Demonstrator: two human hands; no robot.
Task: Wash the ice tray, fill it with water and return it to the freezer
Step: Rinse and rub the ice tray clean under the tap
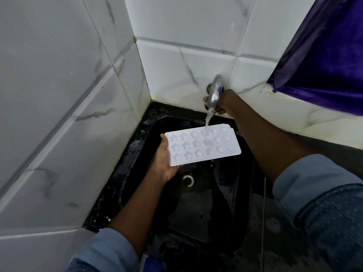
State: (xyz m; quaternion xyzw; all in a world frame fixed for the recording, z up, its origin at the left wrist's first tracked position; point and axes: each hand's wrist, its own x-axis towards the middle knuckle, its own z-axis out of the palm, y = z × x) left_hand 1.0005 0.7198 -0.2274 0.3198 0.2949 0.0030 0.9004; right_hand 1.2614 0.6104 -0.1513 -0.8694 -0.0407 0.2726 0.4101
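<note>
Left hand [167,163], over the sink's [196,222] left half, grips the ice tray [202,146] by its left short end, thumb on the rim, fingers underneath, likely so the rest of the tray stays free to take the flow

Ice tray: white, star and flower shaped pockets, face up and about level, held above the sink's middle, touching nothing but the left hand. Held that way it looks set to catch water rather than shed it; rinsing or filling, can't tell which

Stream of water [208,118] drops into a pocket in the tray's far row, above the back of the sink

Tap [215,91]: chrome, on the wall just behind the sink, running

Right hand [224,103] is curled round the tap behind the spout, thumb one side and fingers the other, probably to control the flow while the tray takes water

Freezer not in view, return step not yet done

Surface: sink is black and wet, drain [187,179] below the tray; dark wet bench [279,222] runs along the sink's right side

Room: white marbled tiles [59,95] left of and behind the sink, meeting in a corner; purple cloth [324,55] hangs up and to the right of the sink
</note>
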